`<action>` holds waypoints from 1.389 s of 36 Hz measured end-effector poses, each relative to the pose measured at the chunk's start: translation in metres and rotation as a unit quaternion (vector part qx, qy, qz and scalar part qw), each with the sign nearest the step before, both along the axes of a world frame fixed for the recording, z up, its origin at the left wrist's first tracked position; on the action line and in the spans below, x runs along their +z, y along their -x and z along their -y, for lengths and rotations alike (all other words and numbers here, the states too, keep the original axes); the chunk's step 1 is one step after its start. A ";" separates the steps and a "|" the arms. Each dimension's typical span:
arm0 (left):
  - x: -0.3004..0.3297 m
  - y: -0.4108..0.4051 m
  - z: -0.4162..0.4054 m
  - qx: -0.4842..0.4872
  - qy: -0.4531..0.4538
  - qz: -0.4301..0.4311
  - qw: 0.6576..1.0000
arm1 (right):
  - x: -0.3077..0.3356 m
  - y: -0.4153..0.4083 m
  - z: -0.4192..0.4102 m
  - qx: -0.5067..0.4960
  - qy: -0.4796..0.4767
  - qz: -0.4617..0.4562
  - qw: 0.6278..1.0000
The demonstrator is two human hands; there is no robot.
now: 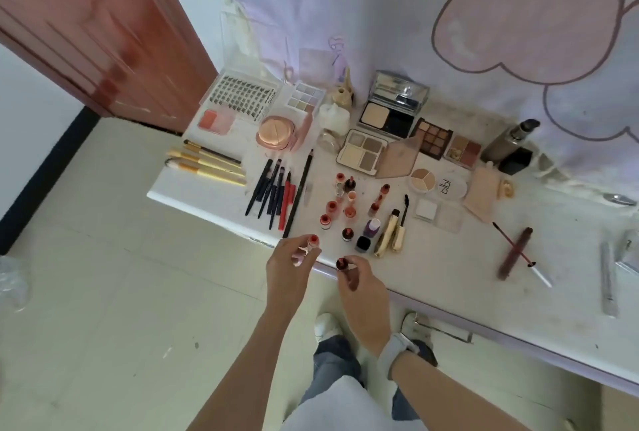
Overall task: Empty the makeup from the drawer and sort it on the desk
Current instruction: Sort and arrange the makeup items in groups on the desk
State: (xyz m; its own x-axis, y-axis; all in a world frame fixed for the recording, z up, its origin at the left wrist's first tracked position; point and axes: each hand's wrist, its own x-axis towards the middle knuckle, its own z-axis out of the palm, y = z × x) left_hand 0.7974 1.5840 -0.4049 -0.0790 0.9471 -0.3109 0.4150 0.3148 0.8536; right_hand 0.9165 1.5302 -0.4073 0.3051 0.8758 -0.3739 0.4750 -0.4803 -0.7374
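Lipsticks pinched upright in left hand (288, 266) and right hand (359, 287), lipstick cluster (340, 204) just beyond desk (449, 278) front edge.

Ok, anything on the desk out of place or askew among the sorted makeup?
Yes. A dark red lip gloss tube lies apart to the right of the tidy groups, open, its wand lying loose across it. The mascara also lies open.

A: How many views?
B: 1, head-worn, looking steeply down past the left hand (288, 266) and right hand (363, 295), close below, onto the desk (449, 278) beyond them.
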 end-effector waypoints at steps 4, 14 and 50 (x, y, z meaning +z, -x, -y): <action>-0.010 0.000 -0.006 -0.031 -0.018 -0.021 0.999 | -0.011 0.012 -0.009 -0.045 0.016 0.008 0.999; -0.020 -0.005 -0.015 -0.058 -0.032 -0.061 0.996 | -0.010 0.025 -0.022 -0.124 0.004 -0.044 0.991; -0.016 -0.007 -0.018 -0.085 -0.029 -0.113 0.990 | -0.011 0.017 -0.026 -0.163 0.047 -0.068 0.983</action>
State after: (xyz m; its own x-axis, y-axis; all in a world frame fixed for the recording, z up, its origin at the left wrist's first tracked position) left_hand 0.8043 1.6025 -0.4209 0.0213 0.9686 -0.2477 0.6395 0.1773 0.7481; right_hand 0.8991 1.5564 -0.4182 0.5053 0.6995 -0.5053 0.1847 -0.6596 -0.7285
